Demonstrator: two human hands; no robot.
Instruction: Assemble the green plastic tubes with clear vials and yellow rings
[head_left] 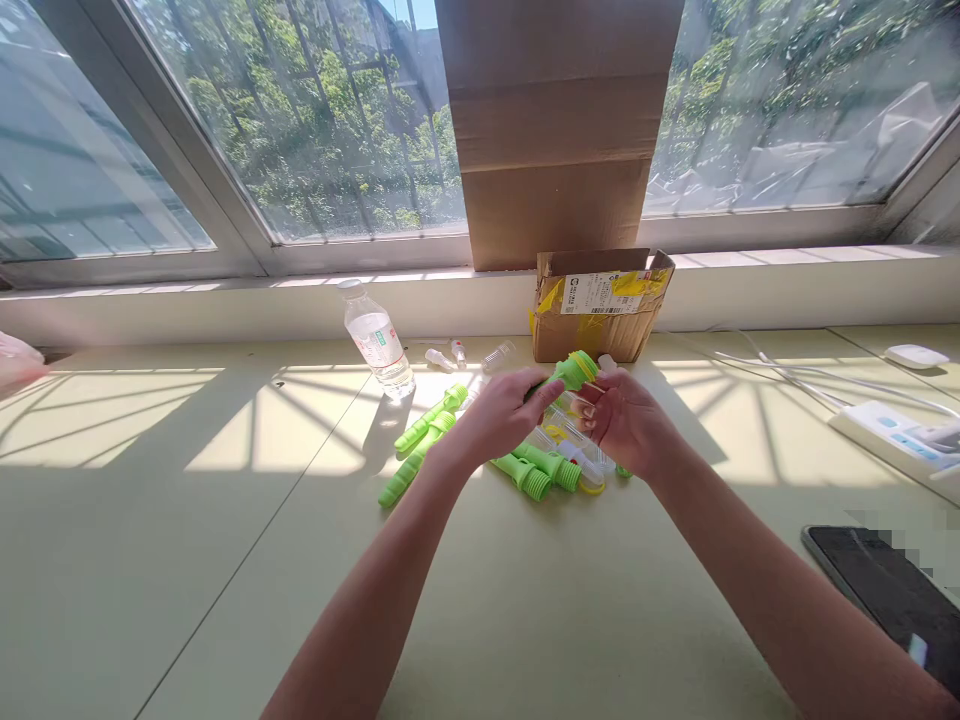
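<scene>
A green tube [571, 372] with a yellow ring [588, 363] was above the table's [480, 600] far half, gripped in the left hand [514, 400]. The right hand's [634, 425] fingers curled beside it, their grip unclear. Loose green tubes [525, 476], two with bare threads, lay towards the far edge.

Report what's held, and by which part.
Left hand holds a green tube behind its yellow-ringed end; whether right hand holds anything is unclear.
</scene>
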